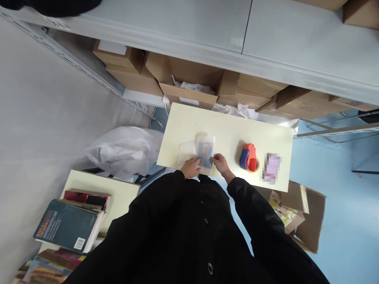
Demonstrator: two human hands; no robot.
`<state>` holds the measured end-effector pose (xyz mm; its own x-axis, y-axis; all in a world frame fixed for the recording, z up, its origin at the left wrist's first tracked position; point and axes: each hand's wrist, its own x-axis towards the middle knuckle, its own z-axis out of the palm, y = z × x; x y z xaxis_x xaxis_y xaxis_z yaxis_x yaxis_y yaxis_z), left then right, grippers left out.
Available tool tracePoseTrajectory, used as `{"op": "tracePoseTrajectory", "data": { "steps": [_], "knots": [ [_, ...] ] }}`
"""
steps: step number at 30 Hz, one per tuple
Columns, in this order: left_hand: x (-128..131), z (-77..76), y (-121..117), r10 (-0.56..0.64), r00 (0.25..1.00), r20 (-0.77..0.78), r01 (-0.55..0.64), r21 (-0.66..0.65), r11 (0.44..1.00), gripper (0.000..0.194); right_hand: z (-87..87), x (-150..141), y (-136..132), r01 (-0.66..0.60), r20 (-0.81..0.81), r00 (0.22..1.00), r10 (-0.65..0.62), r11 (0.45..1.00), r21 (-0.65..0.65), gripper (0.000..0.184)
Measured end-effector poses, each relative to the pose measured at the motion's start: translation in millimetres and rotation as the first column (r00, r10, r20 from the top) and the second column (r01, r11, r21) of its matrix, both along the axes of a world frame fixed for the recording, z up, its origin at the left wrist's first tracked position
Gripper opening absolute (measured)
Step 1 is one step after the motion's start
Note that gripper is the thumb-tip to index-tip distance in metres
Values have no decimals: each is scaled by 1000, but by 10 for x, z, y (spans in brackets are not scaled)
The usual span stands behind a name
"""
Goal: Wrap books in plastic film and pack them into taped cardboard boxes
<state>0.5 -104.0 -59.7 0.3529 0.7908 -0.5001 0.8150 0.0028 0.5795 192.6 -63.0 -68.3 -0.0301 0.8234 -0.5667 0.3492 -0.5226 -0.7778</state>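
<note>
A flat rectangular item with a blue picture on its front (205, 154), which looks like a small book, lies on the pale yellow table (227, 130). Translucent wrap reaches past its top and bottom edges. My left hand (191, 168) is at its lower left side, fingers closed on that edge. On the opposite side, my right hand (221, 164) pinches the right edge between thumb and fingers. A whitish sheet (186, 152) lies flat beside it on the left. To the right stands a red and blue tape dispenser (249, 158), apart from both hands.
Right of the dispenser lies a blurred-out pinkish rectangle (271, 168). Cardboard boxes (189, 94) line the shelf behind the table. A white plastic bag (127, 148) and stacked books (69, 225) are at left. An open carton (310, 221) sits at lower right.
</note>
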Motion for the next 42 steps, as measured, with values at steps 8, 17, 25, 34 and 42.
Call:
{"op": "tracePoseTrajectory", "data": {
  "steps": [8,17,25,34,42],
  "knots": [
    [-108,-57,24,132,984,122,-125,-61,990,47,190,-345,50,-139,276,956,94,979,148,16],
    [-348,-178,-54,487,808,331,-420,-256,870,45,287,-661,13,-180,318,942,109,962,204,19],
    [-654,-120,-50,794,472,383,-603,-516,608,36,292,-1061,-2,-179,243,961,130,965,192,20],
    [-1082,59,-46,911,272,311,-644,-644,412,48,43,-1508,-33,-221,275,947,166,958,183,22],
    [-1188,-188,-38,898,366,243,-713,-547,439,52,-65,-1586,-106,-300,212,942,260,934,191,17]
  ]
}}
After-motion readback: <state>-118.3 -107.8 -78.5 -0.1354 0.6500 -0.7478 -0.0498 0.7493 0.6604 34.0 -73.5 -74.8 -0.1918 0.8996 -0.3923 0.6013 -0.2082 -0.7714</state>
